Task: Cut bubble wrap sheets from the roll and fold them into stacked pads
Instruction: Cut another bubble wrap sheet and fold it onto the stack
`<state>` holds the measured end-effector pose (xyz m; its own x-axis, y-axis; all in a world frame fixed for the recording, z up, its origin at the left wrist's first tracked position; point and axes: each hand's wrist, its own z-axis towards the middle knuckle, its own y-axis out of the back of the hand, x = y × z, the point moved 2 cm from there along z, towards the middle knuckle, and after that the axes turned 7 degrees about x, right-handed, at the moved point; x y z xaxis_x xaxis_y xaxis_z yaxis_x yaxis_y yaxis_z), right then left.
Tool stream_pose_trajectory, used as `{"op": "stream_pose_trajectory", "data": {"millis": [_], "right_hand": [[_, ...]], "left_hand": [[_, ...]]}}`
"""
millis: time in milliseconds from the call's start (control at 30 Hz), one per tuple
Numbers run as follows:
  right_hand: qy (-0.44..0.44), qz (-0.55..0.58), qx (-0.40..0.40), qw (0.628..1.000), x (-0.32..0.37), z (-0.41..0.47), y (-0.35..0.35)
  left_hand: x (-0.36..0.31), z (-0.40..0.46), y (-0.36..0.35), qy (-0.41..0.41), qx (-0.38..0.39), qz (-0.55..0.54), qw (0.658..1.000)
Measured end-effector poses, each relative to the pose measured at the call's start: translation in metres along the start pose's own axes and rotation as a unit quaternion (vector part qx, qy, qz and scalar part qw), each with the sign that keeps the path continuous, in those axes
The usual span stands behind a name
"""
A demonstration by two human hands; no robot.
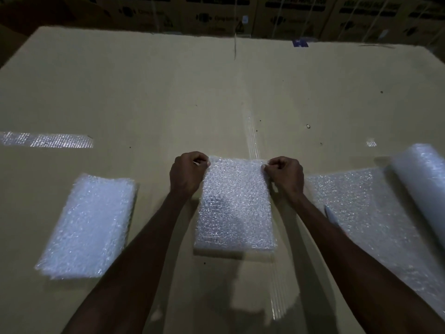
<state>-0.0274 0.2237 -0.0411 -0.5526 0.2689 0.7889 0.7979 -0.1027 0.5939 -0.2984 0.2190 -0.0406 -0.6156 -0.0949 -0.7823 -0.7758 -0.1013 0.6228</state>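
The forearms ran up from the near edge to a folded pad [234, 208] lying between them on the cardboard top [144, 92], long axis pointing away. The left hand [186, 173] and right hand [284, 175] each pinched a far corner. The stack [89, 225] lay to the left, nearer the left hand; the roll [419, 184] right.

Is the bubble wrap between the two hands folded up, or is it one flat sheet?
Folded. The piece looks thick, with a raised near edge, and both hands, left and right, pinch its far corners.
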Motion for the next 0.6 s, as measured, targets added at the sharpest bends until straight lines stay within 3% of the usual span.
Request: {"op": "stream_pose_trajectory", "data": {"millis": [200,400,600], "right_hand": [[0.071,-0.051,-0.076,0.993,0.027,-0.037,0.001],[0.135,-0.130,0.045,0.981,0.026,-0.103,-0.032],[0.184,-0.262,0.113,0.941,-0.004,-0.130,-0.063]], "left_hand": [[0.004,-0.022,-0.004,-0.072,-0.002,-0.005,0.997],[-0.006,-0.091,-0.039,-0.218,0.014,0.151,0.964],[0.014,-0.116,-0.055,-0.212,0.089,0.256,0.939]]}}
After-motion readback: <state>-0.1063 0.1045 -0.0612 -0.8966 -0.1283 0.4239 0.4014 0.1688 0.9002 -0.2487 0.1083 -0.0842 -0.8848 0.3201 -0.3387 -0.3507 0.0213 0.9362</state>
